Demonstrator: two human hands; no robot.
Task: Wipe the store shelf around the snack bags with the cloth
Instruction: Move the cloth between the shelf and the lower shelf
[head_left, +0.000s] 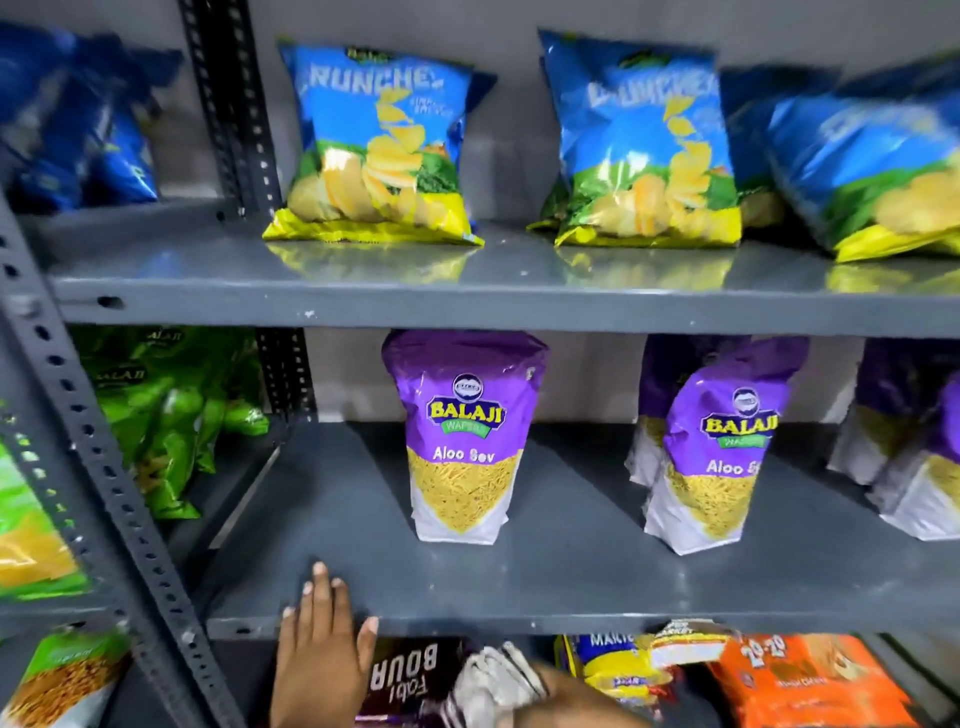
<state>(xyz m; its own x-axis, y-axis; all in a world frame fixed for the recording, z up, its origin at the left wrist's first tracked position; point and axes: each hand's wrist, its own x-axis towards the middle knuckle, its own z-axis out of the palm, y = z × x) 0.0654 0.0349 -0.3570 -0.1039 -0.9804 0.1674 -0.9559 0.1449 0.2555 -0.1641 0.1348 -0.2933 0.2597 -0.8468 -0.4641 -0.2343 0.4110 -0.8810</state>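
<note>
1. The left hand (319, 654) lies flat at the front lip of the middle shelf (571, 577), fingers (320, 582) spread and holding nothing. It looks like a brace.
2. The right hand (576, 701) sits low, below that shelf, with a pale striped cloth (493, 675) bunched against it. Its fingers are blurred, so I cannot tell how they grip.
3. To wipe well, I would say the cloth should come up onto the bare grey stretch left of the nearest Aloo Sev bag (462, 441), then sweep forward and curve round its base, not push it.
4. A second Aloo Sev bag (717, 457) stands well apart to the right, with more behind and beyond it. The lane between the two is open.
5. Crunchex chip bags (374, 150) line the shelf above, green bags (171, 410) crowd the neighbouring bay, and the slotted upright (104, 467) hems in the left end.
</note>
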